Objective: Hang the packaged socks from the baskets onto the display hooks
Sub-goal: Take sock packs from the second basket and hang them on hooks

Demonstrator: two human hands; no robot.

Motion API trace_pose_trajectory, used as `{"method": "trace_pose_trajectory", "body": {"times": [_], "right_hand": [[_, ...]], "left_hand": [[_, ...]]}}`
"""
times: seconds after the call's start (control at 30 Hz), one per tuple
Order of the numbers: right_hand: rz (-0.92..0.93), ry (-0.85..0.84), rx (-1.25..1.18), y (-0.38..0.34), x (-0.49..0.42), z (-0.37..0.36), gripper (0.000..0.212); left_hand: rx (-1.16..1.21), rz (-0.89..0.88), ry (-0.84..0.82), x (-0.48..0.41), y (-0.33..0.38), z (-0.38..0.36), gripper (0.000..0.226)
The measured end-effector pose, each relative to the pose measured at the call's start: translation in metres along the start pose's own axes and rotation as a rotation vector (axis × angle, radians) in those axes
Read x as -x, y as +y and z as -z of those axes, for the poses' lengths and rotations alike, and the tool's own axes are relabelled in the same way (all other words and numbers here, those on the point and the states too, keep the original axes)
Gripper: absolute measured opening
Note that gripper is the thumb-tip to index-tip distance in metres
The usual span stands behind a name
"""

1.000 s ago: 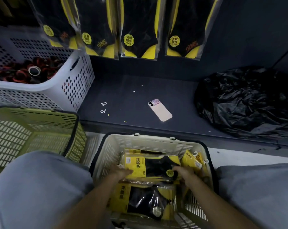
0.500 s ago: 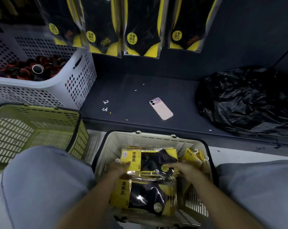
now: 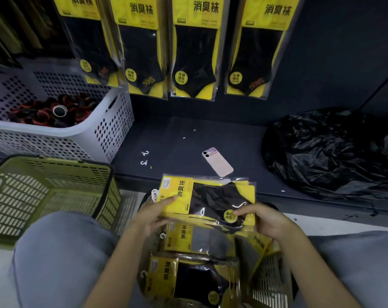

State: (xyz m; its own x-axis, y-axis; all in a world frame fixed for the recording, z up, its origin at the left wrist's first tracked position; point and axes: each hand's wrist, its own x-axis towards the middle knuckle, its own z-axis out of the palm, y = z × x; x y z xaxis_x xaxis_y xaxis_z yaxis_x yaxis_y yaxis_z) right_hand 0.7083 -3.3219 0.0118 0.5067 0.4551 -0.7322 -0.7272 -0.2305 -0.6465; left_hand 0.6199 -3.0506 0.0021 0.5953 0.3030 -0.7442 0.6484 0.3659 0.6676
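Below, basket (image 3: 269, 283) (sock packs (image 3: 188, 278) inside)

Hanging sock packs (image 3: 194, 47) cut off above (hooks unseen), cream basket (image 3: 270, 283) mostly hidden under packs

Dim, cool lighting w/ glare on plastic sock packs (image 3: 207, 201), wide-angle edge bending, soft blur.

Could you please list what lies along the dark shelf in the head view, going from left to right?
White perforated plastic basket → two small white plastic hooks → pale pink phone lying face down → crumpled black plastic bag.
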Motion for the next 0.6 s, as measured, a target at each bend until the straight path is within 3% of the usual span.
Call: {"method": "trace_pose_trajectory", "body": {"times": [0.1,0.23,0.37,0.5,0.6], "right_hand": [[0.142,-0.02,-0.117,-0.019,0.016,0.0,0.034],[0.342,-0.043,-0.295,-0.043,0.029,-0.016,0.028],[0.514,-0.075,-0.291,-0.063,0.036,-0.032,0.056],[0.69,0.216,-0.098,-0.092,0.05,-0.027,0.082],[0.926,0.38,0.047,-0.126,0.066,-0.025,0.081]], "left_hand": [[0.245,-0.183,-0.066,0.017,0.025,-0.003,0.061],[0.383,-0.465,-0.274,0.04,0.07,-0.03,0.028],[0.225,-0.592,-0.396,0.061,0.098,-0.071,0.048],[0.153,-0.749,-0.241,0.071,0.124,-0.08,0.029],[0.005,-0.856,-0.197,0.076,0.142,-0.081,0.024]]}}
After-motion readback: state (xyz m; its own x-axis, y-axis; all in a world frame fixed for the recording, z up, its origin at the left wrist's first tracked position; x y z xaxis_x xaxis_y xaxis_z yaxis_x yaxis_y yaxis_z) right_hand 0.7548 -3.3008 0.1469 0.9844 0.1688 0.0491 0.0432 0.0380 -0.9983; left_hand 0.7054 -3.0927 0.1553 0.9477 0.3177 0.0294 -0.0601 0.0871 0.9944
